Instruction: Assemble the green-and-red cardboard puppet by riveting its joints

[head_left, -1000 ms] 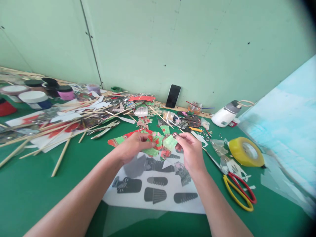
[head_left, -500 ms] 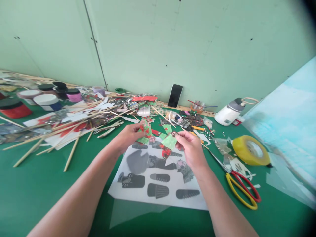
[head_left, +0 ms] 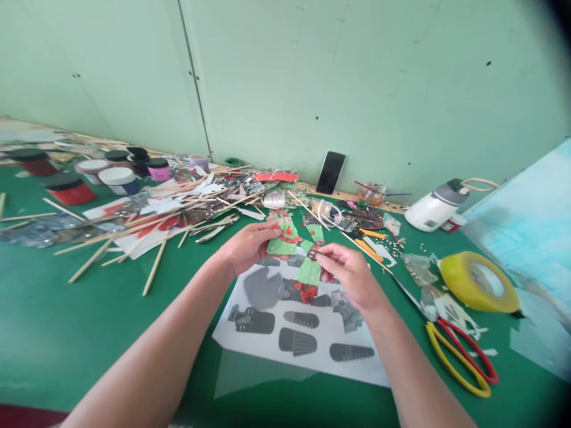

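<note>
My left hand (head_left: 247, 247) pinches a green and red painted cut-out piece (head_left: 284, 238) above the middle of the green table. My right hand (head_left: 348, 274) pinches the top of a second green and red cut-out piece (head_left: 308, 274), which hangs down from my fingers. The two pieces sit close together, and I cannot tell whether they are joined. Under both hands lies a white sheet (head_left: 307, 333) printed with dark grey shapes, with a small dark patterned cut-out (head_left: 347, 309) on it.
Many wooden sticks (head_left: 134, 229) and paper scraps litter the left. Paint jars (head_left: 113, 178) stand at the back left. A phone (head_left: 331, 172) leans on the wall. A white bottle (head_left: 435, 209), yellow tape roll (head_left: 479, 281) and red-yellow scissors (head_left: 461, 356) lie right.
My left hand has lifted its piece up and away from the right-hand piece, which now hangs lengthwise. The view has shifted left, so everything sits further right.
</note>
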The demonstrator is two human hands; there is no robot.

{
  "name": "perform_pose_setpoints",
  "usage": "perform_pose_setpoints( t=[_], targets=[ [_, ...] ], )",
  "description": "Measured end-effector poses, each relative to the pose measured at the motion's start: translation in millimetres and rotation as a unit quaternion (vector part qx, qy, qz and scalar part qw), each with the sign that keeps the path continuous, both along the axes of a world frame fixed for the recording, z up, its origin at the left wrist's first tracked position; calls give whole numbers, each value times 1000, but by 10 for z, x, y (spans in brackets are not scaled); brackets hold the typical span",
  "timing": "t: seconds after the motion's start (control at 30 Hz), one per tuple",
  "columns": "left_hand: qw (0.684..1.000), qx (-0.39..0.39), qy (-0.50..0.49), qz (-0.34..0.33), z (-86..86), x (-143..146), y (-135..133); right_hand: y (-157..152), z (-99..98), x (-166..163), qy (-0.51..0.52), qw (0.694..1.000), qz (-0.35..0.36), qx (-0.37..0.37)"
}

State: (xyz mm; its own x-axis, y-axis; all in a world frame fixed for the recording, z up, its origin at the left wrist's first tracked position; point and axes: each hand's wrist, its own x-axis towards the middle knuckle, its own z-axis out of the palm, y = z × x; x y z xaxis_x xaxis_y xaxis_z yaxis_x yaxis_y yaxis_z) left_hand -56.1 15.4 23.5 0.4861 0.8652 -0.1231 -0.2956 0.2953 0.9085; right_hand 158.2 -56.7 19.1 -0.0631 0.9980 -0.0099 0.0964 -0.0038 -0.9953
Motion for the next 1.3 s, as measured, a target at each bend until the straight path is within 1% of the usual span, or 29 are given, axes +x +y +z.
perform_pose_setpoints(
  t=[0.17,0.3,0.5,0.7,0.87,0.97,1.07,1.3],
  targets=[
    [1000,2,1,-13,-11,10,-6,-6,-16,-34,-27,999,33,-1],
    [999,12,11,-44,-15,18,-11,-12,-60,-60,-37,997,60,-1],
    [997,18,22,-76,-14,9,-13,-27,-79,-92,-48,996,71,1],
    [994,46,55,-87,-21,19,-22,-35,-91,-123,-51,996,72,-13],
    [995,41,66,-63,-35,42,-31,-53,-99,-161,-42,996,75,-23],
    [996,32,68,-52,-37,53,-32,-59,-108,-179,-34,997,68,-32],
    [996,22,76,-49,-48,74,-36,-56,-112,-191,-29,998,47,-30],
    [995,26,78,-63,-88,151,-86,-38,-124,-196,-18,1000,7,-18]
  ],
)
